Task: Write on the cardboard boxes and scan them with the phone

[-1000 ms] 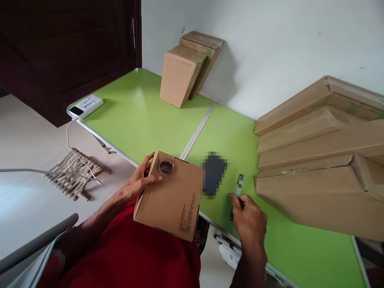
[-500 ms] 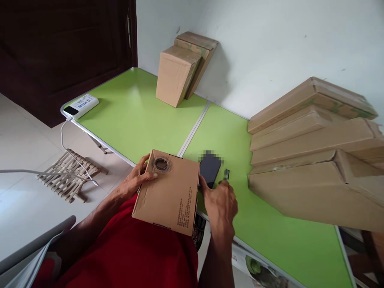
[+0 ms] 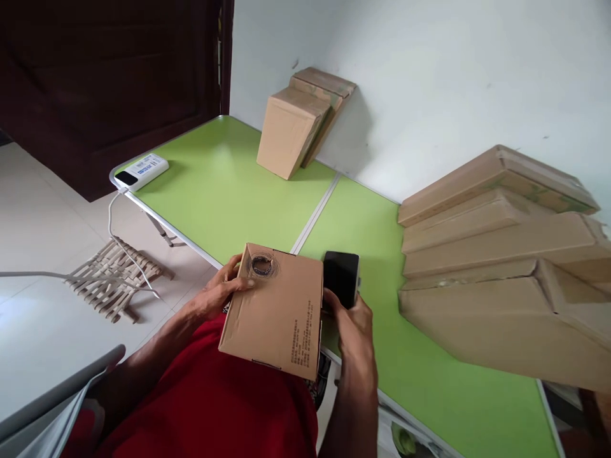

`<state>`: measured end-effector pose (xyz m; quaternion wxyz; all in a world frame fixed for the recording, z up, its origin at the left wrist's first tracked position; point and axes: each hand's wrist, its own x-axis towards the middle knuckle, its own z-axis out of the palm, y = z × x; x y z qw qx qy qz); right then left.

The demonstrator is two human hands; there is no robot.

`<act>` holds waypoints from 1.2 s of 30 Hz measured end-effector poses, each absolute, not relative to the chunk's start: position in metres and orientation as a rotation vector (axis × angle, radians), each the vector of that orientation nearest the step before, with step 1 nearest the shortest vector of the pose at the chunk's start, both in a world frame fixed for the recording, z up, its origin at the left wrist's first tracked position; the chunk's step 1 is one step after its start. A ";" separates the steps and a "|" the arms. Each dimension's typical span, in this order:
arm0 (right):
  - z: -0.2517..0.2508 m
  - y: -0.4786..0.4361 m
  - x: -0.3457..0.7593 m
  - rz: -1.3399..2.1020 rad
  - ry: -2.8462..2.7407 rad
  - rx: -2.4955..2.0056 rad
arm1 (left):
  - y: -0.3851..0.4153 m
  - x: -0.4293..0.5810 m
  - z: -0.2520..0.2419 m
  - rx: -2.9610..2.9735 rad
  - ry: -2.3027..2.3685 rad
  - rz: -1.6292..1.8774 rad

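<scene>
My left hand (image 3: pixel 220 291) grips the left side of a flat brown cardboard box (image 3: pixel 281 318), thumb on its top face. A dark scribbled ring surrounds an oval mark near the box's upper left corner, and small print runs along its lower right. Beside the box's right edge, my right hand (image 3: pixel 351 313) has its thumb at the lower end of a black phone (image 3: pixel 342 277). Its other fingers are hidden behind the phone, and a small object barely shows at the phone's right edge.
Cardboard boxes (image 3: pixel 477 248) are stacked at the right of the green table (image 3: pixel 224 184). Two more boxes (image 3: pixel 291 130) lean against the wall. A white device (image 3: pixel 143 172) with a cable sits at the far left corner. A woven stool (image 3: pixel 112 277) stands on the floor.
My right hand has closed in on the phone, which now shows its whole dark face turned upward. The small object beside it is mostly covered. The view has shifted slightly.
</scene>
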<state>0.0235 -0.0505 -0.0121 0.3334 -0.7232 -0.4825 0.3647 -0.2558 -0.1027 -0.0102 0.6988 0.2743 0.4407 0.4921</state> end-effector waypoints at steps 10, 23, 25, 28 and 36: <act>0.059 -0.107 0.010 1.316 -0.616 -1.264 | -0.057 -0.233 -0.007 0.700 0.978 1.212; 0.024 -0.118 -0.066 1.697 -0.613 -1.044 | -0.056 -0.226 -0.023 0.953 0.793 1.189; 0.022 -0.119 -0.063 1.702 -0.618 -1.043 | -0.055 -0.227 -0.024 0.973 0.776 1.188; 0.020 -0.120 -0.062 1.705 -0.618 -1.049 | -0.054 -0.227 -0.025 0.964 0.747 1.178; 0.021 -0.118 -0.066 1.688 -0.658 -1.075 | -0.052 -0.228 -0.026 0.932 0.764 1.164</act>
